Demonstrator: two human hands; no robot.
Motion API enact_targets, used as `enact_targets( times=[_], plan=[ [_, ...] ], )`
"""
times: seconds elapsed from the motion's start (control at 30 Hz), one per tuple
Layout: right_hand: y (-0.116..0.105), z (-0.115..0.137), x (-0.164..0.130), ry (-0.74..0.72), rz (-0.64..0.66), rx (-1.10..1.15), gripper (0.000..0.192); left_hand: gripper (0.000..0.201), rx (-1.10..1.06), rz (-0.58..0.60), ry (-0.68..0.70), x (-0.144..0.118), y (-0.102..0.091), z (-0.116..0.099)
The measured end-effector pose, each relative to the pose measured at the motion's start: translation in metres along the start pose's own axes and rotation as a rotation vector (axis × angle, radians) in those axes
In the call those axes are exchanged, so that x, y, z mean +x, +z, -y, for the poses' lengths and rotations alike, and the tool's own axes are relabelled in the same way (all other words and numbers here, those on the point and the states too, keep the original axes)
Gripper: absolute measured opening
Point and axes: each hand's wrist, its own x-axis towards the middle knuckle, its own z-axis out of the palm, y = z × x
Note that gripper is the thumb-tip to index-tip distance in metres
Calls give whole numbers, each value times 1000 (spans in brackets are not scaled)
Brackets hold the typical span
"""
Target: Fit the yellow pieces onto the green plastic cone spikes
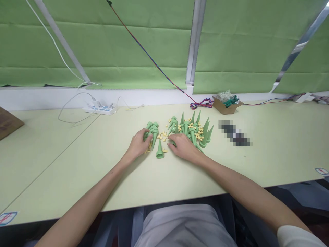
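- Green plastic cones [152, 130]: left hand [138, 145] on small heap, fingers curled round one.
- Right hand [183, 146] flat by bigger pile [194, 129], fingers together, w/ yellow bits [162, 136] btwn.

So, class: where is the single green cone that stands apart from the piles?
In the head view, the single green cone lies on the table between the left hand and right hand, near the small yellow pieces.

**Table layout**

A single cone spike [159, 151] is lying between the left hand [138, 144] and right hand [183, 146]. Spike piles [191, 128] are lying behind them, a power strip [100, 109] far left, a cardboard box [226, 105] behind right.
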Motion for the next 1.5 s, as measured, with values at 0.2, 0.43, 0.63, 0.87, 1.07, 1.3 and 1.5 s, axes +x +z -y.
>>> enact_targets(
  times=[0.2, 0.43, 0.63, 0.87, 1.07, 1.3, 1.5],
  plan=[
    [-1, 0, -1, -5, 2, -11, 12, 39, -15, -16, 24, 0, 1, 1],
    [-2, 1, 0, -1, 11, -11, 12, 33, -24, -33, 45, 1, 2, 2],
    [-1, 1, 0, -2, 14, -17, 13, 36, -29, -31, 46, 0, 2, 2],
    [-1, 1, 0, -4, 19, -21, 12, 37, -42, -42, 56, -1, 2, 2],
    [-1, 2, 0, -5, 19, -30, 11, 33, -98, -110, 173, -7, -4, -10],
    [-2, 1, 1, -22, 15, -36, 10, 41, -114, 146, 494, -20, -2, -30],
    [-1, 2, 0, -47, 10, -15, 10, 46, -72, 245, 561, -20, 3, -31]
  ],
)
